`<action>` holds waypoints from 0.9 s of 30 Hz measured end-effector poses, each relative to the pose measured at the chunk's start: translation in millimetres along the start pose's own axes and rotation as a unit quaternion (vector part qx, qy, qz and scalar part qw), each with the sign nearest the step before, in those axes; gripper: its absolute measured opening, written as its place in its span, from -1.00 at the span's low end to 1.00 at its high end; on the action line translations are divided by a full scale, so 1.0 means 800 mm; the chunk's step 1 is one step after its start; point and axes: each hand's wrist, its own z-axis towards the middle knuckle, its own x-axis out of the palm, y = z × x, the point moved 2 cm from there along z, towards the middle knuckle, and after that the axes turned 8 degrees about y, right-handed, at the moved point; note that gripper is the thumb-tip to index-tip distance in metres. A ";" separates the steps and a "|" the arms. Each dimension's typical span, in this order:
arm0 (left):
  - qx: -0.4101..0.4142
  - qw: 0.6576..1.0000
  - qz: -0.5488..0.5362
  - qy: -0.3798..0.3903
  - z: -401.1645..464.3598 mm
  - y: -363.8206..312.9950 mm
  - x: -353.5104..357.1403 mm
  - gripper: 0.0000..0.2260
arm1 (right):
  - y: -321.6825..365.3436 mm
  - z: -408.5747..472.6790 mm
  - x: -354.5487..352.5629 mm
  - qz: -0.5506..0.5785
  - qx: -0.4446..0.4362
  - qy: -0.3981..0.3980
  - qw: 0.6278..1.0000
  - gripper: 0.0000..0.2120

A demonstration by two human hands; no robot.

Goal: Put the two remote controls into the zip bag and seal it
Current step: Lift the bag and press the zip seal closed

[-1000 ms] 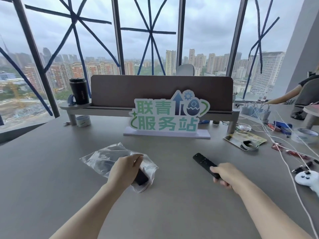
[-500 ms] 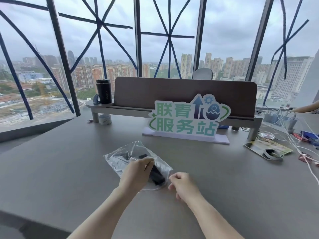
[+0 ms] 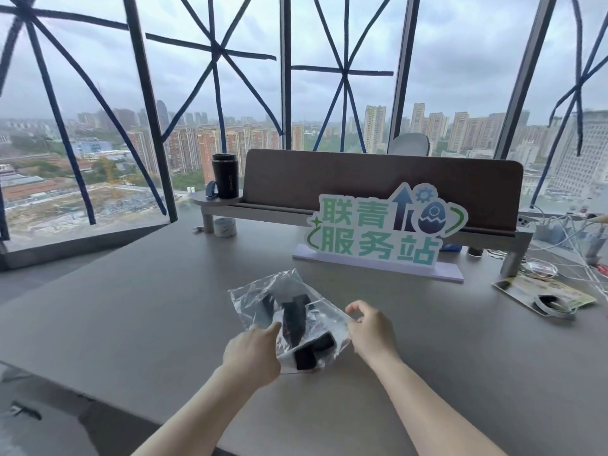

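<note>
A clear plastic zip bag (image 3: 250,297) lies crumpled on the grey table (image 3: 131,307) in front of me. Two black remote controls show through the plastic: one long remote (image 3: 292,319) lies lengthwise in the bag, the other (image 3: 320,343) sits crosswise near the bag's near end. My left hand (image 3: 251,355) pinches the bag's near left edge. My right hand (image 3: 370,330) pinches the bag's right edge with thumb and fingers. Whether the zip is closed cannot be made out.
A green and white sign (image 3: 381,232) stands behind the bag. A brown shelf riser (image 3: 378,179) carries a black tumbler (image 3: 225,175), with a tape roll (image 3: 224,227) beneath. A card with a tape ring (image 3: 546,299) and tangled white cables (image 3: 572,245) lie at right.
My right hand carried the second remote over from the right and it now lies inside the bag. Both hands have shifted to the bag's near opening edges. The view swung left.
</note>
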 end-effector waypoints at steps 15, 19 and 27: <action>0.140 0.802 -0.550 -0.186 -0.009 0.005 -0.234 -0.95 | 0.166 -0.044 -0.154 0.337 -0.096 -0.064 0.934 -0.77; 0.150 0.794 -0.571 -0.144 -0.011 0.001 -0.217 -0.92 | 0.160 -0.052 -0.159 0.351 -0.085 -0.069 0.930 -0.77; 0.166 0.839 -0.455 -0.249 -0.014 -0.007 -0.195 -0.89 | 0.156 -0.057 -0.178 0.348 -0.091 -0.102 0.927 -0.87</action>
